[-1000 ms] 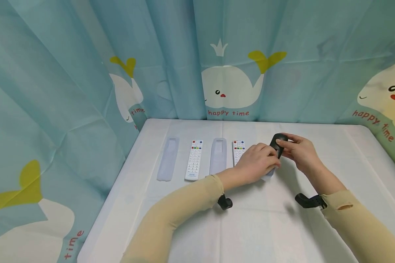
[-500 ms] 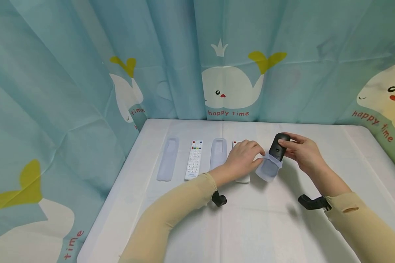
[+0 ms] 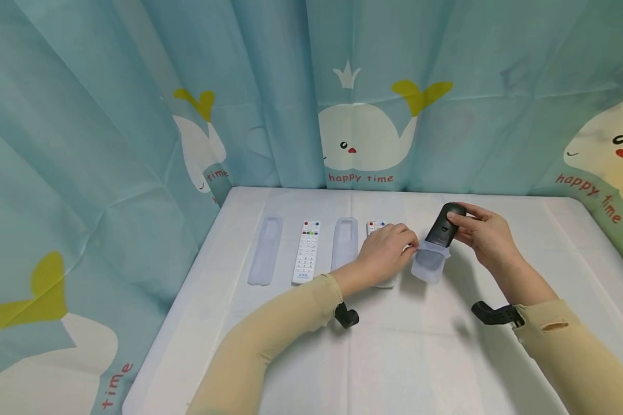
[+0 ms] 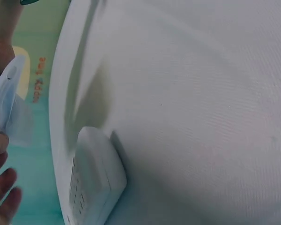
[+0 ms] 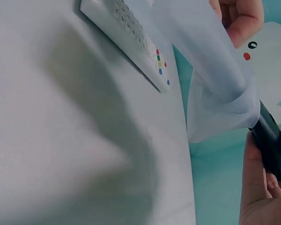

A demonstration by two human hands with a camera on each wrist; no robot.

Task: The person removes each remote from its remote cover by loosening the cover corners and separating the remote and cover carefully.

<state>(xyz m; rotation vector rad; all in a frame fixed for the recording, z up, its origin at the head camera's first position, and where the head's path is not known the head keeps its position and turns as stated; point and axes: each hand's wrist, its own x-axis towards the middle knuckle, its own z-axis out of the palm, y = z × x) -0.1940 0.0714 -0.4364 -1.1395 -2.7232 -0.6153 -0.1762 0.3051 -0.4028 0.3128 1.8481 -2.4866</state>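
Note:
My right hand (image 3: 485,236) holds the upper end of a black remote control (image 3: 441,227) between thumb and fingers, tilted above the table. A translucent silicone sleeve (image 3: 430,264) covers its lower part, its edge folded back in a loose flap. At the sleeve's left side, my left hand (image 3: 386,251) pinches the edge with thumb and forefinger; the other fingers stand apart in the left wrist view. Up close in the right wrist view, the dark end of the remote sticks out of the sleeve. Beneath my left hand lies a white remote control (image 3: 376,226), partly hidden.
Another white remote control (image 3: 306,253) lies face up to the left. Two flat translucent sleeves, one far left (image 3: 265,251) and one in the middle (image 3: 345,245), flank it. A patterned curtain (image 3: 280,115) hangs behind the white table (image 3: 405,357).
My left hand has shifted left from over the remote to the sleeve's edge, exposing the sleeve. My right hand has moved slightly up and right with the black remote.

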